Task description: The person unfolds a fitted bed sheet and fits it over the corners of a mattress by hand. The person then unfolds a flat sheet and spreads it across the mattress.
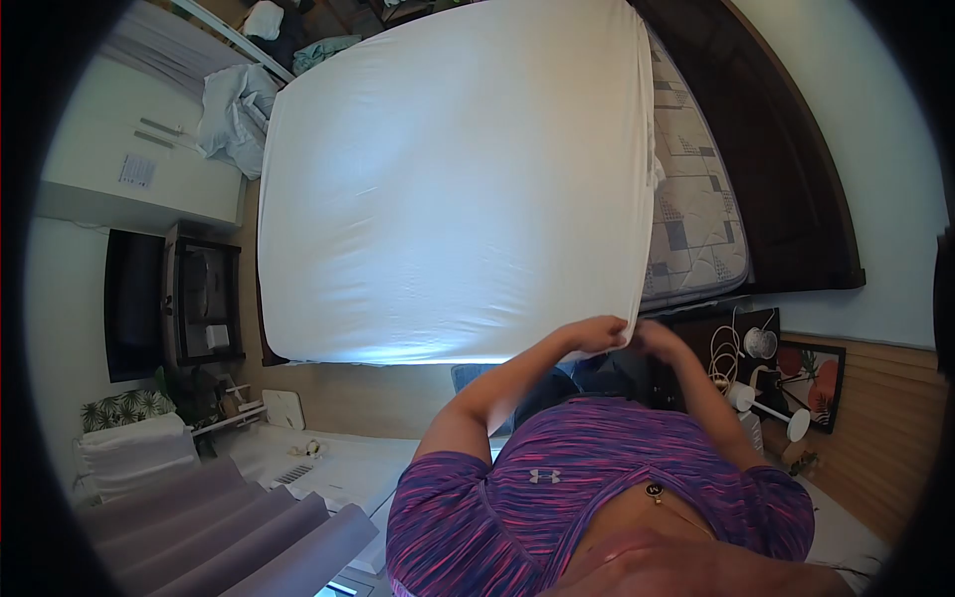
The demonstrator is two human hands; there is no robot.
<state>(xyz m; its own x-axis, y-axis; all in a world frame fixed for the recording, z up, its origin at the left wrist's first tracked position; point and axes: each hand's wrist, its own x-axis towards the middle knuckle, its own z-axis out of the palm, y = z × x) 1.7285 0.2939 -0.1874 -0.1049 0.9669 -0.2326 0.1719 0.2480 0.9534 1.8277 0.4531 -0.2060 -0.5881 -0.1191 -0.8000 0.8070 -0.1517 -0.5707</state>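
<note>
A white fitted sheet (448,189) is spread over most of the bed, with creases along its near side. Its right edge stops short of the headboard end, where the grey-patterned mattress (696,219) shows bare. At the sheet's near right corner, my left hand (595,334) is closed on the gathered cloth. Close beside it, my right hand (659,340) is curled at the same corner, slightly blurred, with its fingertips against the sheet's edge. Some of the cloth between the two hands is hidden.
A dark headboard (796,149) stands at the right. Near my right arm, a nightstand (761,323) carries coiled cable and a white lamp (771,413). A bundled grey-white cover (237,114) lies beyond the bed's far left corner. A white desk (328,463) is behind on the left.
</note>
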